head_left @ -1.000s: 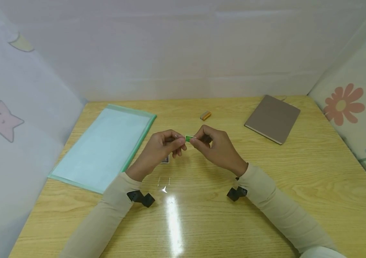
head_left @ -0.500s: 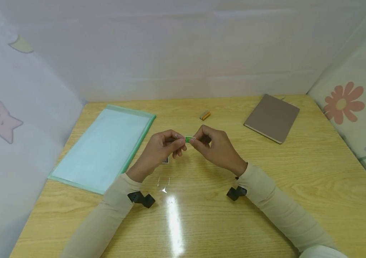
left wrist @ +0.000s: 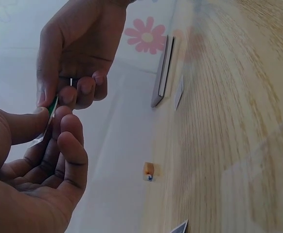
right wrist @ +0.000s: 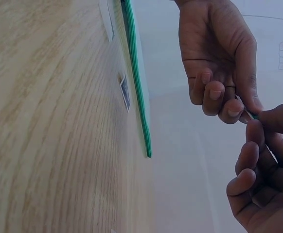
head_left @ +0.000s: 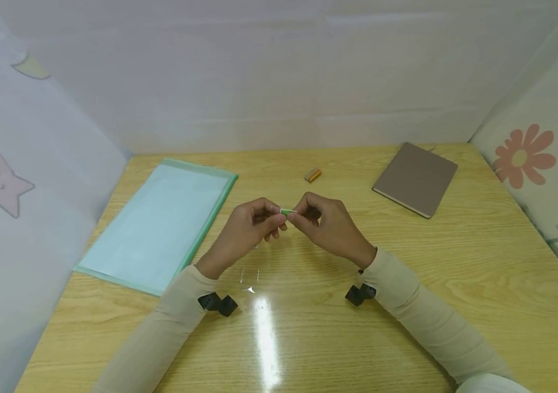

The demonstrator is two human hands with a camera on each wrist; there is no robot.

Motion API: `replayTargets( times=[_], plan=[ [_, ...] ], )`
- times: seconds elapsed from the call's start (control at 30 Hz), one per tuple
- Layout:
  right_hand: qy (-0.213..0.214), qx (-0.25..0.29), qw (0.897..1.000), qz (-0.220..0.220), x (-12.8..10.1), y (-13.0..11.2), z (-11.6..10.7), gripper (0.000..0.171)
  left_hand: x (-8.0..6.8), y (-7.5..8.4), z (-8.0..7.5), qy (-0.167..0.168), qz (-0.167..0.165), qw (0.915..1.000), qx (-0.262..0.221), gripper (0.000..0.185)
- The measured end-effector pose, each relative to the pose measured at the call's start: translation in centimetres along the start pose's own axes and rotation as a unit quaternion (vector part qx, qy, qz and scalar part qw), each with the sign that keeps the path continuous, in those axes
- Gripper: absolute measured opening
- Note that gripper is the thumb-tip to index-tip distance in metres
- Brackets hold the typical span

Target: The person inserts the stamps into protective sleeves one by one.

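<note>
Item: small green tab (head_left: 287,212), pinched at one end by the left hand (head_left: 251,226) and at the other by the right hand (head_left: 325,224), held above the counter (head_left: 456,273) just nearer the person than the orange capsule (head_left: 313,174). Change over the last second: the tab now shows edge-on, a thinner sliver than before, and the hands stand slightly closer. Judgement: the piece is being turned or folded between the fingertips, both pinches unbroken.
</note>
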State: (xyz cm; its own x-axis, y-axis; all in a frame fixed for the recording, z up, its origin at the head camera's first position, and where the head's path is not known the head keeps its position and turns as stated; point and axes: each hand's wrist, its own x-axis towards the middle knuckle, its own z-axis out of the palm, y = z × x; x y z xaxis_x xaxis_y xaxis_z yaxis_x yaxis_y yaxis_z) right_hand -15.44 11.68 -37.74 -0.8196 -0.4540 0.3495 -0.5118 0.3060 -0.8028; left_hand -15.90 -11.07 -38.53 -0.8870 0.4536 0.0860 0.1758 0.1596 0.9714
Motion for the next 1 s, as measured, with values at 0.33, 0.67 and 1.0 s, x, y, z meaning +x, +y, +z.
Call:
replayTargets(
  times=[0.33, 0.67, 1.0],
  plan=[
    [0.006, -0.022, 1.0, -0.003, 0.14, 0.34, -0.27, 0.012, 0.03, -0.02, -0.25, 0.022, 0.002, 0.9998, -0.004, 0.025],
    [0.017, -0.018, 1.0, -0.003, 0.19, 0.17, -0.75, 0.013, 0.08, 0.47, -0.37, 0.035, -0.003, 0.9989, -0.032, 0.022],
    [0.011, -0.041, 0.999, -0.018, 0.24, 0.26, -0.5, 0.012, 0.03, 0.14, 0.2, 0.024, -0.008, 0.9997, -0.002, 0.027]
  ],
)
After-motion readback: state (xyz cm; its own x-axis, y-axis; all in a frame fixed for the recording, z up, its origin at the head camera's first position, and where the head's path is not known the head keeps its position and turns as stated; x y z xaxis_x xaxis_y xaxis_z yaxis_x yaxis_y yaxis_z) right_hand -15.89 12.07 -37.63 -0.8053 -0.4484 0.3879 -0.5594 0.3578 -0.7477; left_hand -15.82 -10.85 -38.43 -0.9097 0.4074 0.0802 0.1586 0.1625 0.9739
